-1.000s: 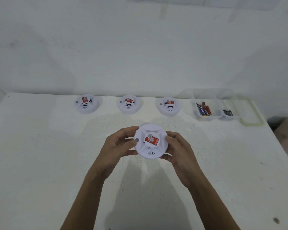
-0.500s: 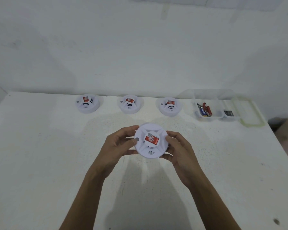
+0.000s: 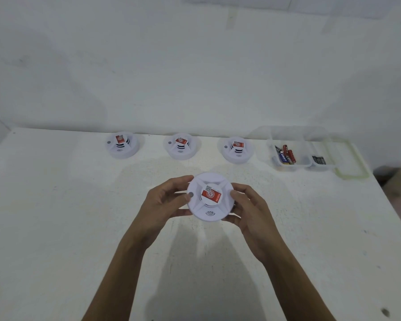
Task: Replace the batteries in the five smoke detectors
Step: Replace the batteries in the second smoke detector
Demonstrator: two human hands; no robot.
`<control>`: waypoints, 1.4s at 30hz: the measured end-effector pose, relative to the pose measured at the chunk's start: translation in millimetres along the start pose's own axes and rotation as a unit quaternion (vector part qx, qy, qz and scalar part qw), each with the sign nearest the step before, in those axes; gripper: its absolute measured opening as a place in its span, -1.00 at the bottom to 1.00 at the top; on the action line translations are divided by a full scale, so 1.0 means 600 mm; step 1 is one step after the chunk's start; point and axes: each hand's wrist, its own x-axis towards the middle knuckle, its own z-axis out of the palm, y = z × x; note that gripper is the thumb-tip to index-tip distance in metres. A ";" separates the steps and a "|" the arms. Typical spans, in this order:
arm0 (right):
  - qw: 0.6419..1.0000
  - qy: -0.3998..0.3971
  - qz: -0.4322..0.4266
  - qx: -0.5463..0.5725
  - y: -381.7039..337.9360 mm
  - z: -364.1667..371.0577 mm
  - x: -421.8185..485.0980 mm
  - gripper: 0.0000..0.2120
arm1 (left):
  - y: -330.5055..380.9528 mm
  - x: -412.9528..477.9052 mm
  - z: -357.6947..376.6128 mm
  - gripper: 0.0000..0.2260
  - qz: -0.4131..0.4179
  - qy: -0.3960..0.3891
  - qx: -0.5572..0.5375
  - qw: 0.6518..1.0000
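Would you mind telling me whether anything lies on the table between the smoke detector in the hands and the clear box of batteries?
Nothing visible does. The held smoke detector, gripped by the left hand and right hand, has bare table between it and the battery box. The nearest detector in the row sits left of that path.

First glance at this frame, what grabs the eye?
Both hands, left hand and right hand, grip a white smoke detector with a red label at centre frame. Behind, three more detectors line the table's far edge, beside a clear container holding batteries.
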 end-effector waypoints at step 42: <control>0.969 -0.117 0.044 -0.214 0.063 0.181 0.137 -0.76 | -0.091 0.051 -0.171 -0.78 -0.039 0.252 0.043 0.966</control>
